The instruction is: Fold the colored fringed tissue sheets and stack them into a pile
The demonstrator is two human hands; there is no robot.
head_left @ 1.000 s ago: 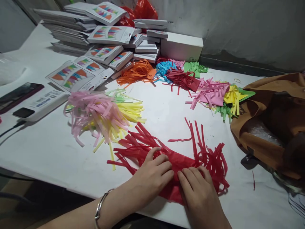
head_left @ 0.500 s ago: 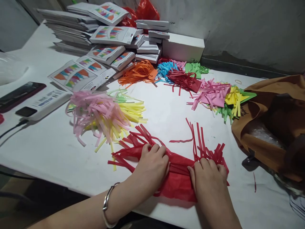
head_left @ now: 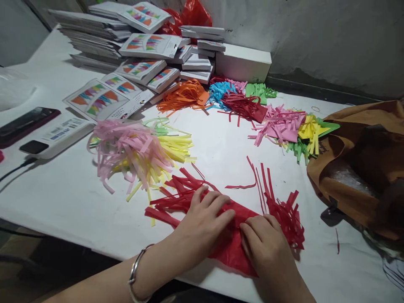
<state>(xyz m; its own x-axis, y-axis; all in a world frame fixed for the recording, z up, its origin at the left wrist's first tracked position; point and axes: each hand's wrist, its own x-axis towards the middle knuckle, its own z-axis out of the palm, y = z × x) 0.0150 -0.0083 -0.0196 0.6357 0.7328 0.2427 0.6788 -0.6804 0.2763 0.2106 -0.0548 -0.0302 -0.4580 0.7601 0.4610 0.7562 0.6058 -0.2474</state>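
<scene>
A red tissue-paper sheet [head_left: 235,252] with fringed ends lies at the table's front edge, part of it covered by my hands. My left hand [head_left: 210,210], above a silver bangle, rests on its middle with the fingers spread and slightly bent, holding nothing. Close on the right, my right hand [head_left: 263,235] has its fingers together and curled onto the paper, gripping it; the fingertips are partly hidden. Red fringe strips [head_left: 288,214] fan out past the right hand, and others [head_left: 179,189] spread beyond the left. One thin loose strip [head_left: 241,186] lies just behind the sheet.
Pink and yellow fringed paper [head_left: 132,147] lies at left. Orange [head_left: 186,96], blue, dark red and green fringed bundles line the back, before stacked printed packets [head_left: 148,46] and a white box [head_left: 243,63]. A brown bag [head_left: 325,168] stands right; a phone [head_left: 28,124] lies far left.
My right hand has shifted left and slightly down, closer to the left hand. My left hand's fingers have spread. The red sheet's front edge has moved slightly nearer to me.
</scene>
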